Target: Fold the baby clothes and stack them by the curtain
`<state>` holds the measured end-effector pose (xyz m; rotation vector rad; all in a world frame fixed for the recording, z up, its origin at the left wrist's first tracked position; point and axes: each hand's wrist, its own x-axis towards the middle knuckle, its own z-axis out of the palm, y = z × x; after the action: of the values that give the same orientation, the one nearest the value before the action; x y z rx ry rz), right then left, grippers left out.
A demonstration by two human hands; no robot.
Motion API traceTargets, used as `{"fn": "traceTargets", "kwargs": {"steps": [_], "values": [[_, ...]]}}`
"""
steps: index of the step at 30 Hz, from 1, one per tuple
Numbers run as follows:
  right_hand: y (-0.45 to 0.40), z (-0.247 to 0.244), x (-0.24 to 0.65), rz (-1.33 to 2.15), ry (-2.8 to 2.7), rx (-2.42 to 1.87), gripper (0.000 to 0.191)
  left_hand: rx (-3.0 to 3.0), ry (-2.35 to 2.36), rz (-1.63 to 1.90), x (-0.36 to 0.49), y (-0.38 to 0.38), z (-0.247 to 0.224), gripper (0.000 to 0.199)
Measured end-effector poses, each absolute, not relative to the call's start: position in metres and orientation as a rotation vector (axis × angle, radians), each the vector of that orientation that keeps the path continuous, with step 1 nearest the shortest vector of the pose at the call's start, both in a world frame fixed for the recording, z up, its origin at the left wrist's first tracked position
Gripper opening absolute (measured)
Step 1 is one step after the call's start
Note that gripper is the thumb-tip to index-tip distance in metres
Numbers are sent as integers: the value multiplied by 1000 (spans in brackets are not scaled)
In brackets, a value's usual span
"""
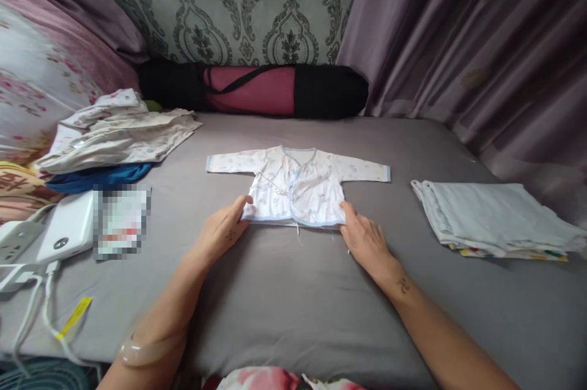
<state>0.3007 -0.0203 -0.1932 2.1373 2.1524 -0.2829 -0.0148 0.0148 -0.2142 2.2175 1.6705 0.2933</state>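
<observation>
A small white baby shirt with light blue trim [312,191] lies spread flat on the grey surface, its sleeves stretched out to both sides and its neckline towards the wall. My left hand [228,225] pinches the shirt's lower left corner between thumb and fingers. At the lower right corner, my right hand [364,236] grips the hem in the same way. White ties hang out below the hem between my hands.
Folded white cloths [495,216] lie at the right. Rumpled baby clothes [123,133] are piled at the back left. Nearer are a white power bank [68,228], a power strip [16,240], cables and a blurred packet [121,222]. A black and maroon bag [257,90] lies along the wall.
</observation>
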Motion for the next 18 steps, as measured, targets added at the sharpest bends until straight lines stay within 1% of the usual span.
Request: {"fn": "traceTargets", "kwargs": {"steps": [5, 11, 16, 18], "values": [[-21, -193, 301, -258, 2150, 2112, 37, 2239, 1659, 218, -18, 18, -214, 24], [-21, -195, 304, -260, 2168, 2102, 31, 2206, 1635, 192, -21, 20, -212, 26], [-21, -189, 311, -270, 2218, 2059, 31, 2240, 1563, 263, -28, 21, -212, 27], [-23, -184, 315, -290, 2244, 2028, 27, 2292, 1528, 306, -31, 21, -212, 24]]}}
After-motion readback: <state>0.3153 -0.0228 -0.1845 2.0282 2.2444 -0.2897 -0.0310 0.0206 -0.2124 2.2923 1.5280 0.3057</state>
